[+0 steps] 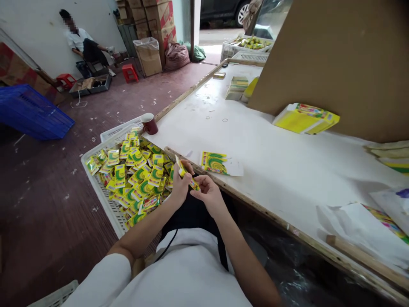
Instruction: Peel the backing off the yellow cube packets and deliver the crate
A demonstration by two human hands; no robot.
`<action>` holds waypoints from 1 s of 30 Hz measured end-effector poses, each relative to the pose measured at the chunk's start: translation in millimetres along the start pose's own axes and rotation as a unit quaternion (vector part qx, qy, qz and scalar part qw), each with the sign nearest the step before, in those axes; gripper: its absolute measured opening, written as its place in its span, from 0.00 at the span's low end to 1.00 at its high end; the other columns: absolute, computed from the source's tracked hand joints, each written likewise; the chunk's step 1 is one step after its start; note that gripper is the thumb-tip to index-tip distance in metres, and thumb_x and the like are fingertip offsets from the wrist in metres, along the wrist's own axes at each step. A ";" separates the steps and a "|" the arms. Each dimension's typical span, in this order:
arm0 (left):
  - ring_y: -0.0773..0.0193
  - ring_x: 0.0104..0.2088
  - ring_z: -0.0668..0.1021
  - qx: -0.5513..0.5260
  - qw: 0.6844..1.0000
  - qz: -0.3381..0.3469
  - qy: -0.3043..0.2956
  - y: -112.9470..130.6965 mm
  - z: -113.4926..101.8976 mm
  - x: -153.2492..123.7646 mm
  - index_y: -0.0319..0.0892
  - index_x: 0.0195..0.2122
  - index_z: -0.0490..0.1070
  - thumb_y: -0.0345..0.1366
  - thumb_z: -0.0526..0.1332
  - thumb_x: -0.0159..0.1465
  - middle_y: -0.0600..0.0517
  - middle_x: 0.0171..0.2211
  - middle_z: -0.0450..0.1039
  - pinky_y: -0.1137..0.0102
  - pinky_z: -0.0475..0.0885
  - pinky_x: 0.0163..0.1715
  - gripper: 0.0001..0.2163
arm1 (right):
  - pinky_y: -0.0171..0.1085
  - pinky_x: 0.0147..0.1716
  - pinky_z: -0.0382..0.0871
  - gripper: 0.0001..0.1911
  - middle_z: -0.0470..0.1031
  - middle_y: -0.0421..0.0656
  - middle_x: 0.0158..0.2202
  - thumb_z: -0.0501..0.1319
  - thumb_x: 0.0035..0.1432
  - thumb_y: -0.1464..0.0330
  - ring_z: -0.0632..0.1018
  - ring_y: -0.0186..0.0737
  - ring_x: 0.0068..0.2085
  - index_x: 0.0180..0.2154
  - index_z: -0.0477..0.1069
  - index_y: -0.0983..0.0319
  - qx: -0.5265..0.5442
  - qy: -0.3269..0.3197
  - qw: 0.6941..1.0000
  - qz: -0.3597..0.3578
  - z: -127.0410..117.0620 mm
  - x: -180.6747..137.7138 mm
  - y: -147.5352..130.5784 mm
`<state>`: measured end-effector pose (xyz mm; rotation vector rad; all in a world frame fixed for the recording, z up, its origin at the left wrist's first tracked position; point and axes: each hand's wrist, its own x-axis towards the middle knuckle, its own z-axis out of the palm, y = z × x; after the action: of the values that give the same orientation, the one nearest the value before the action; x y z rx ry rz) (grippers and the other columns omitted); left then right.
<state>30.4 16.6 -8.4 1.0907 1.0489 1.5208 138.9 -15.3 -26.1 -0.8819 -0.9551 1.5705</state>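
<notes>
My left hand [182, 182] is closed around a small yellow carton [194, 184] with green and red print, tilted in front of my lap. A white flap shows at the carton's upper end. With thumb and fingers, my right hand [208, 192] pinches its lower end. Just beyond, on the table edge, lies a flat yellow-and-green printed carton [214, 162], partly on a white sheet. To my left, a white plastic crate [101, 197] is heaped with many similar small yellow-green packs [138, 175]. What is inside the held carton is hidden.
A maroon mug [149, 124] stands at the white table's [255, 157] corner. Further back are a yellow box [306, 119], stacked flat cartons [237, 87] and a large cardboard sheet [332, 64]. A blue crate [35, 113] lies on the floor. A person [84, 42] sits by the wall.
</notes>
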 end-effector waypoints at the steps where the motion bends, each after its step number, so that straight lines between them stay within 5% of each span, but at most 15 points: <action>1: 0.66 0.32 0.73 0.005 1.000 -0.001 0.000 -1.4 0.5 -3.7 0.47 0.43 0.65 0.60 0.63 0.55 0.53 0.34 0.69 0.68 0.73 0.36 0.25 | 0.35 0.36 0.73 0.28 0.74 0.37 0.33 0.78 0.37 0.62 0.76 0.35 0.35 0.40 0.70 0.56 0.005 -0.010 1.000 0.004 -1.2 -0.5 -1.0; 7: 0.67 0.31 0.76 -0.083 0.996 -0.023 0.030 0.4 7.8 -7.2 0.45 0.40 0.67 0.54 0.65 0.56 0.53 0.33 0.73 0.69 0.74 0.35 0.20 | 0.36 0.38 0.75 0.28 0.76 0.38 0.34 0.77 0.38 0.62 0.77 0.37 0.36 0.41 0.70 0.57 0.030 0.032 0.999 -0.013 9.8 -9.5 -1.8; 12: 0.74 0.19 0.63 -0.042 0.996 -0.017 0.081 3.2 3.0 5.4 0.45 0.32 0.62 0.55 0.68 0.52 0.61 0.20 0.58 0.75 0.62 0.20 0.22 | 0.38 0.37 0.74 0.21 0.79 0.40 0.36 0.76 0.41 0.62 0.78 0.39 0.36 0.37 0.73 0.58 -0.014 0.019 1.000 -0.015 22.1 -14.4 1.7; 16: 0.69 0.25 0.70 -0.030 0.999 0.008 0.017 2.3 -0.3 1.2 0.45 0.38 0.66 0.66 0.58 0.56 0.55 0.28 0.68 0.71 0.67 0.25 0.27 | 0.38 0.41 0.73 0.19 0.80 0.39 0.35 0.76 0.41 0.64 0.78 0.37 0.37 0.36 0.74 0.59 0.022 0.055 0.998 -0.018 16.3 -10.1 0.8; 19: 0.65 0.29 0.74 -0.035 0.998 -0.039 -0.018 1.5 3.5 -7.1 0.44 0.41 0.70 0.68 0.48 0.61 0.51 0.32 0.73 0.69 0.70 0.28 0.31 | 0.38 0.41 0.73 0.19 0.81 0.40 0.37 0.76 0.41 0.63 0.78 0.37 0.37 0.35 0.74 0.58 0.049 0.078 0.996 -0.023 9.5 -6.1 -1.5; 23: 0.67 0.25 0.71 -0.018 0.996 -0.088 0.025 -3.2 8.8 -12.1 0.42 0.33 0.70 0.64 0.55 0.62 0.54 0.25 0.69 0.71 0.68 0.27 0.26 | 0.35 0.35 0.73 0.20 0.80 0.38 0.33 0.77 0.36 0.63 0.77 0.35 0.33 0.30 0.72 0.58 0.085 0.098 0.991 -0.010 9.5 -4.4 -1.6; 30: 0.71 0.23 0.64 0.003 0.997 -0.040 0.065 -10.3 0.5 -7.6 0.42 0.25 0.64 0.60 0.61 0.60 0.58 0.22 0.62 0.75 0.65 0.26 0.24 | 0.35 0.31 0.71 0.21 0.76 0.36 0.27 0.77 0.36 0.61 0.74 0.34 0.28 0.25 0.67 0.58 0.087 0.137 0.986 -0.027 12.4 -1.3 3.1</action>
<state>34.1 11.0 -19.3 0.9540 1.1727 1.5417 126.7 -18.7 -23.8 -0.9124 -0.6302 1.4185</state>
